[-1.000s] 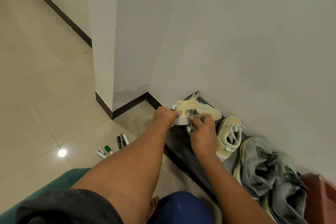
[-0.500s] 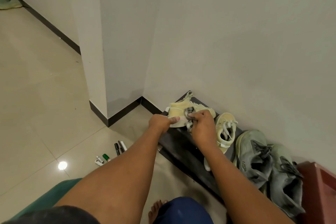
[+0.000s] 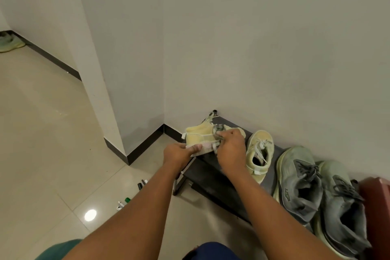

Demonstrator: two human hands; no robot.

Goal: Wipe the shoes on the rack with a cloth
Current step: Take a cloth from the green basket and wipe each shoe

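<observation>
**Wiping down the yellow sneaker at the end of the rack**

Holding the pale yellow shoe [image 3: 199, 136] tipped on its side at the far left end of the low black rack [image 3: 213, 177], sole edge facing the camera. Left hand [image 3: 179, 154] grips the sole near the heel, thumb lying flat along the whitish sole edge and the other fingers curled underneath. Right hand [image 3: 230, 150] has its fingers bunched tight round a small grey cloth [image 3: 218, 131], pressing it against the side of the shoe right around the middle. Only a bit of the cloth pokes out above and below the knuckles, so how it's folded I can't tell.

Its matching yellow shoe [image 3: 259, 154] sits upright on the rack just to the right of that hand, laces loose. Further right are two grey sneakers [image 3: 316, 192] side by side, touching each other, and a dark red box-ish thing [image 3: 377, 207] at the frame edge.

Rack is pushed against the white wall, near the corner. On the tiled floor to the left, a few markers [image 3: 135, 194] lie in a loose bunch, partly hidden behind the left forearm.
</observation>
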